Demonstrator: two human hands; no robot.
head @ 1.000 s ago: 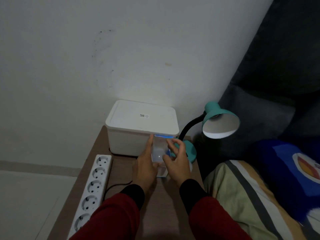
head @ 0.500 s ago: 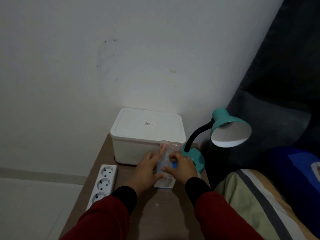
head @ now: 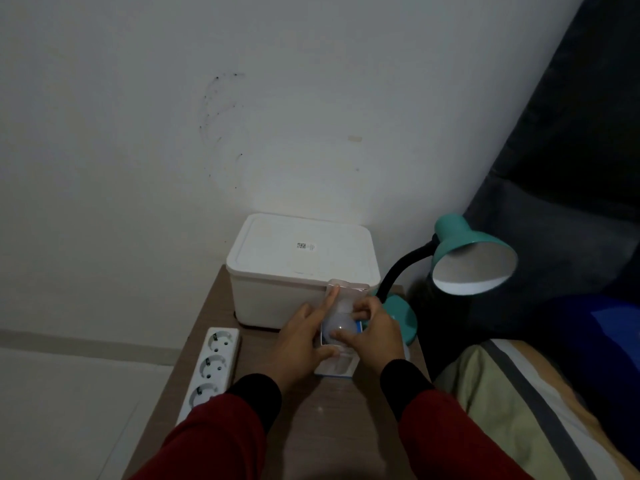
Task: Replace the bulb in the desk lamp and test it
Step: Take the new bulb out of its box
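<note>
Both hands are on the bulb box (head: 337,355) on the desk (head: 346,427), right by the teal lamp (head: 464,258). Left hand (head: 298,344) grips its side, right hand (head: 375,336) pinches the white bulb (head: 337,327) inside.

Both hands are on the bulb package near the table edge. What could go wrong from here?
1. The left hand and right hand are working the white bulb out of its blue-and-white package; it could slip free and drop.
2. The teal gooseneck desk lamp stands right beside the right hand, so a jerk might knock it.
3. The scene is dim, so seating the bulb may be fiddly.
</note>
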